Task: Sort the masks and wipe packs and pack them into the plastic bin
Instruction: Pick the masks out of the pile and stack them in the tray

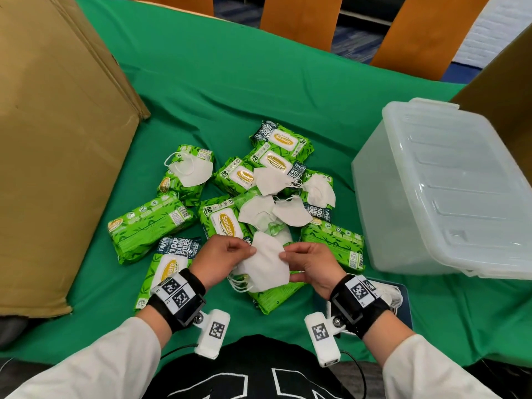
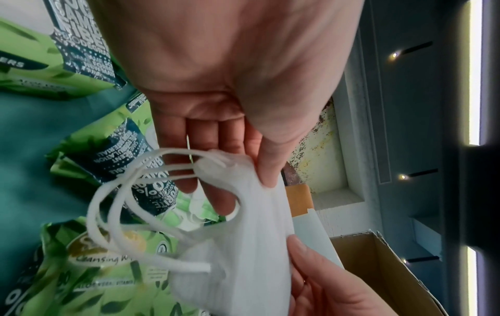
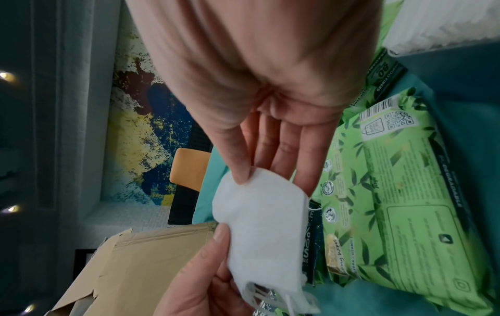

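Both hands hold a small stack of white folded masks (image 1: 266, 262) just above the near wipe packs. My left hand (image 1: 223, 259) pinches its left edge, thumb on top; the ear loops (image 2: 121, 205) hang below it. My right hand (image 1: 309, 264) pinches the right edge (image 3: 259, 216) between thumb and fingers. Several green wipe packs (image 1: 149, 226) lie in a loose pile on the green cloth, with more white masks (image 1: 276, 210) scattered on top. The translucent plastic bin (image 1: 449, 191) stands at the right, its lid on.
A large cardboard box (image 1: 54, 145) fills the left side. Another cardboard box (image 1: 506, 82) stands behind the bin. Orange chair backs (image 1: 299, 18) line the table's far edge. Green tablecloth (image 1: 230, 82) lies bare beyond the pile.
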A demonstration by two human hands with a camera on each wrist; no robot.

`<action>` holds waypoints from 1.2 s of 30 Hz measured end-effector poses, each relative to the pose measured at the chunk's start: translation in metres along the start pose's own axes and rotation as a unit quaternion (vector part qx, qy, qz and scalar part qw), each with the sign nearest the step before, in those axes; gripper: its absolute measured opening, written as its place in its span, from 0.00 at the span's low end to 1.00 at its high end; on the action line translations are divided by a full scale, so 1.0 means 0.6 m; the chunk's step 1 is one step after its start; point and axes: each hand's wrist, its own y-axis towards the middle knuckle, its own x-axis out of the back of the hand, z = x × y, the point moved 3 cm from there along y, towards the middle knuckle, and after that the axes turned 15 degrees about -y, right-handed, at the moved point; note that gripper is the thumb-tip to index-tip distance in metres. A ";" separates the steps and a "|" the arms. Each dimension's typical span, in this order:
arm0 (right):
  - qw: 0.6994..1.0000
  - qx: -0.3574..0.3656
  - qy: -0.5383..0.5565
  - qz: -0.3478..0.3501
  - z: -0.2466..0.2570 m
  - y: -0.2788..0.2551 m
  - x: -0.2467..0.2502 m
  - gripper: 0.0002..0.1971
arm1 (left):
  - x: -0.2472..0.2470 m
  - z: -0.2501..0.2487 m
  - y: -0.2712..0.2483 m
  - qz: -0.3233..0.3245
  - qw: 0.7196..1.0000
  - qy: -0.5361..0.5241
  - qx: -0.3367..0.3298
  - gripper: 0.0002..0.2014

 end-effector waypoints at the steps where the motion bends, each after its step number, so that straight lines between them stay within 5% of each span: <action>1: 1.000 -0.002 -0.003 0.002 -0.001 0.000 0.000 0.06 | 0.000 0.001 0.000 -0.004 1.000 0.007 0.000 0.04; 11: 1.000 -0.012 -0.021 0.002 -0.011 0.003 0.002 0.03 | -0.010 -0.002 -0.009 -0.014 1.000 0.024 -0.009 0.05; 26: 0.996 -0.059 -0.036 -0.060 -0.073 0.022 0.028 0.02 | 0.001 0.040 -0.011 0.079 0.983 0.057 0.153 0.14; 36: 0.990 -0.064 -0.092 -0.083 -0.101 0.041 0.031 0.02 | -0.001 0.062 -0.008 0.030 0.980 0.094 0.174 0.06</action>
